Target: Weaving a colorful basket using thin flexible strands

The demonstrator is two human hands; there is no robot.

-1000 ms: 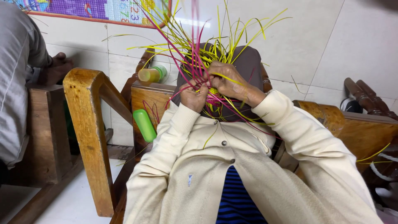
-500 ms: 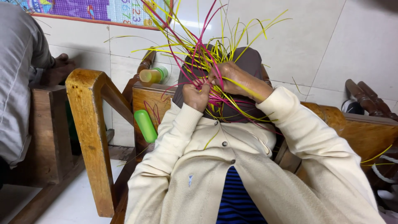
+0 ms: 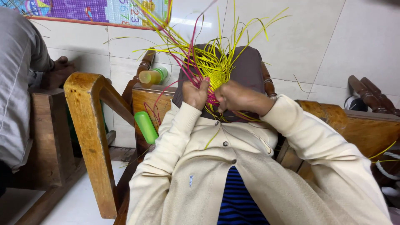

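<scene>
A small woven piece (image 3: 216, 79) of yellow and pink strips rests over my dark-skirted lap, with many loose strip ends (image 3: 196, 46) fanning up and outward. My left hand (image 3: 196, 93) grips its left edge, thumb raised against the weave. My right hand (image 3: 237, 98) is closed on strips at its lower right side. Both arms are in cream cardigan sleeves.
A wooden chair arm (image 3: 89, 125) stands at my left, with a green case (image 3: 146, 126) and a yellow-green bottle (image 3: 153, 75) on the wooden seat beyond. Another person in grey (image 3: 18, 83) sits at far left. Carved wooden furniture (image 3: 371, 100) lies at right on white tiles.
My right hand has come down from on top of the weave to its lower right, uncovering the yellow woven centre. The left hand has stayed on the left edge.
</scene>
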